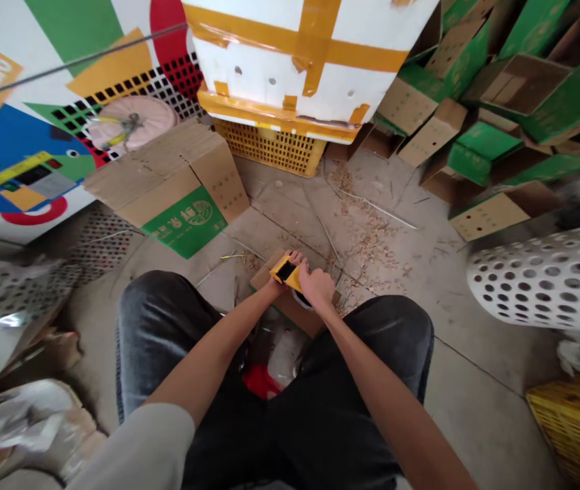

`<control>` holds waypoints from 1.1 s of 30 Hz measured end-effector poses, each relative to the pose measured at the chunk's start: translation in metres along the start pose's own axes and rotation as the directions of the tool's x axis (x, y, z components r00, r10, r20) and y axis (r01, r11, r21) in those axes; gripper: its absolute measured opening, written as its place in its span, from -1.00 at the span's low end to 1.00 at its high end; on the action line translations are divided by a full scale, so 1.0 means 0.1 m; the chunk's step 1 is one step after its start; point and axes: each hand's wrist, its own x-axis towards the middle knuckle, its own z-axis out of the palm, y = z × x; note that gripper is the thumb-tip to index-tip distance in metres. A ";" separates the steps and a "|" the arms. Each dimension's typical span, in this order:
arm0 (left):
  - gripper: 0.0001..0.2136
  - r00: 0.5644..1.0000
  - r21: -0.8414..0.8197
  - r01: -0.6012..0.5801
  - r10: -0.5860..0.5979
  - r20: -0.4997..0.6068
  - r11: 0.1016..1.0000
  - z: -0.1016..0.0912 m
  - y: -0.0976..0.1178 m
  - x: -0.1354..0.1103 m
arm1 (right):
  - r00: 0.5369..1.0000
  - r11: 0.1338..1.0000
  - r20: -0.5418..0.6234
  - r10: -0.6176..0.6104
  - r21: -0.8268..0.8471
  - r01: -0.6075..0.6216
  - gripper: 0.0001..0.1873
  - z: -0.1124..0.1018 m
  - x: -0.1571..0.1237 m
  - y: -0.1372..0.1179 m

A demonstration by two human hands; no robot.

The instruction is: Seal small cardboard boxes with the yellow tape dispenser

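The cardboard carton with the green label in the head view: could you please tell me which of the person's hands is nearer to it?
Left. The left hand grips the yellow tape dispenser below and right of the cardboard carton in view; the right hand sits farther right of it.

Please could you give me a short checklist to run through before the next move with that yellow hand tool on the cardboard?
1. Left hand on the yellow hand tool: ok, its fingers lie over the tool.
2. Right hand on the tool: ok, it holds the tool's far end.
3. Cardboard under the tool, between the knees: ok.
4. Tool's underside against the cardboard: cannot tell, the hands hide it.
5. Floor beside the cardboard free of debris: not ok, loose shavings lie there.
6. Folded carton apart from the hands: ok.
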 end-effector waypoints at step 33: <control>-0.79 0.725 -0.743 0.539 -0.230 0.649 -0.397 -1.13 -0.03 -0.61 | 0.960 0.985 -0.221 -0.174 -0.020 0.174 -0.33 0.21 -0.16 0.34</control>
